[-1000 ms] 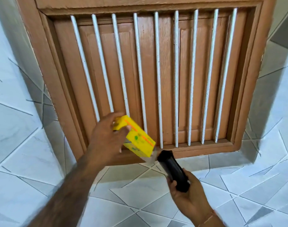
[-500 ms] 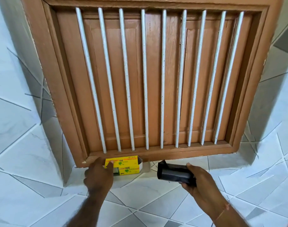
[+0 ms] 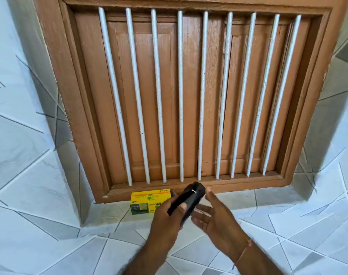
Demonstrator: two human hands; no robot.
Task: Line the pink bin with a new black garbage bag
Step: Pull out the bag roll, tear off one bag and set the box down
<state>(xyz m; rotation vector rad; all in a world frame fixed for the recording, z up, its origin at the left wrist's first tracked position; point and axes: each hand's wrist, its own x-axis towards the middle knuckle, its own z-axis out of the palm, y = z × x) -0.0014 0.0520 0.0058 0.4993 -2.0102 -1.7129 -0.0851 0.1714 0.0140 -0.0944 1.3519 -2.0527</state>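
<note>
The job is barely begun, by my reckoning. The left hand (image 3: 170, 217) grips a tight black roll (image 3: 187, 203) of bags, fingers wrapped round its lower half, the roll slanting up toward the wooden frame (image 3: 189, 187). The right hand (image 3: 214, 215) is just beside the roll, open and loose, fingers spread and slightly curled; whether its fingertips touch the roll I cannot tell. It holds nothing of its own.

The roll looks wound shut, with a small pale mark near its top end, perhaps a sticker or the loose edge. No bag is peeled off, shaken out or opened. So what is done, at most, is getting the roll in hand. Left to do, as I judge it: find the free edge, tear one bag loose, open its mouth, push it down into the bin and fold the top over the rim.

The pink bin is nowhere in sight from here, so I cannot say where it stands or whether it is empty.

A yellow box (image 3: 149, 199) sits on the tiled ledge (image 3: 109, 215) against the foot of the frame, just behind the left hand. Its print reads upside down. Its right end is hidden behind the roll and hand, so whether anything remains inside cannot be seen.

White bars (image 3: 181, 96) run upright across the closed shutters above.
</note>
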